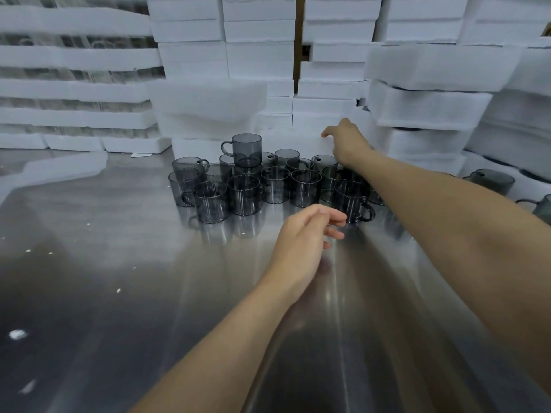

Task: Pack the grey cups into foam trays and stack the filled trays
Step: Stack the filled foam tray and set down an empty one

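Note:
Several grey glass cups (244, 193) with handles stand clustered on the steel table (119, 263); one cup (246, 150) sits on top of the others. My left hand (310, 234) hovers just in front of the cluster, fingers loosely apart, holding nothing. My right hand (346, 140) reaches past the cups and touches the edge of a white foam tray (295, 141) lying behind them; whether its fingers grip the tray is hidden.
White foam trays are piled high along the back (259, 40) and left (74, 90). A stack of filled trays (426, 114) stands at the right, with more grey cups (492, 180) set in a tray beside it. Foam crumbs dot the table.

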